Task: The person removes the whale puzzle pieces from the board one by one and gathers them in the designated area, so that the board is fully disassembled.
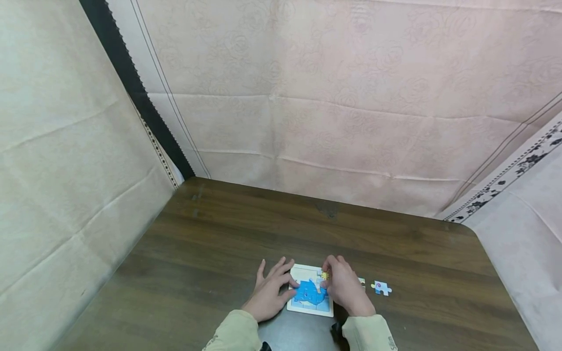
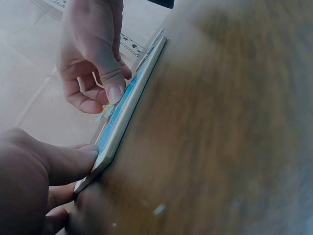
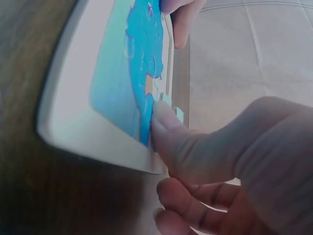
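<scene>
A framed jigsaw puzzle with a blue animal picture lies flat on the table, a pale border around it. My left hand rests at its left side with fingers spread, fingertips on the frame and picture; in the left wrist view a left-hand digit lies over the board's corner. My right hand is over the upper right part of the board. Between its thumb and fingers it pinches a puzzle piece with yellow on it, held close over the picture. The fingers hide much of that piece.
To the right of the board lies a loose puzzle piece with a purple swirl. Another piece shows partly from behind the right hand. The brown wooden table meets hanging pale cloths at the back and sides.
</scene>
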Tool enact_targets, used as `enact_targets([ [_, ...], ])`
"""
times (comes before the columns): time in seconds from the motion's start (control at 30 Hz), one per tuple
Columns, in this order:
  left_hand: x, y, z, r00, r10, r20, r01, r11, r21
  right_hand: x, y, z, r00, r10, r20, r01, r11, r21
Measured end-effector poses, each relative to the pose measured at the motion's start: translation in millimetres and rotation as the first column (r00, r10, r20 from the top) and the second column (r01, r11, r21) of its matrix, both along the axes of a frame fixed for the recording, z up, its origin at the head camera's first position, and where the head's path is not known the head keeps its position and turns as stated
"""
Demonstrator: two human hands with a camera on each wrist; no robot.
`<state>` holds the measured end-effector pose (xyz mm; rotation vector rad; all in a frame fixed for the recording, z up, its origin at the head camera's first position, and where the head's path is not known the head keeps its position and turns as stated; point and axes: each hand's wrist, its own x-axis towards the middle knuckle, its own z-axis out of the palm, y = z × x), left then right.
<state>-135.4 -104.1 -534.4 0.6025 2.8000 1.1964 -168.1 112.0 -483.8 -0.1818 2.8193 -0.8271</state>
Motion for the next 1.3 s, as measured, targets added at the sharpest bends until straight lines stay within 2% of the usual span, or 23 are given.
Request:
enact_targets([
  [0.3,0.2,-0.1,1.5,1.0,-0.003,0.002,0.003,1.0,0.002,0.8,-2.1,-0.8,1.0,-0.019,0.018,0.019,1.0,-0.005],
  [0.47,0.9,-1.0,3.8,1.0,0.003,0.007,-0.003,1.0,-0.001,2.4,-1.8,-1.5,1.0,-0.003,-0.01,0.002,1.0,-0.021],
  [0.77,0.9,-0.3,2.5,1.0,0.005,0.024,-0.005,1.0,-0.007,2.0,-1.0,0.0,0.999,-0.003,-0.032,0.004,0.999,0.039],
  [1.07,2.2,1.2,4.0,1.0,0.014,0.02,-0.014,1.0,-0.01,6.8,0.4,3.9,0.998,-0.02,-0.053,0.017,0.998,-0.052],
  [1.3,1.9,0.3,4.0,1.0,0.017,0.022,-0.017,1.0,-0.019,10.5,4.0,4.0,0.995,-0.07,-0.068,0.065,0.995,-0.078],
])
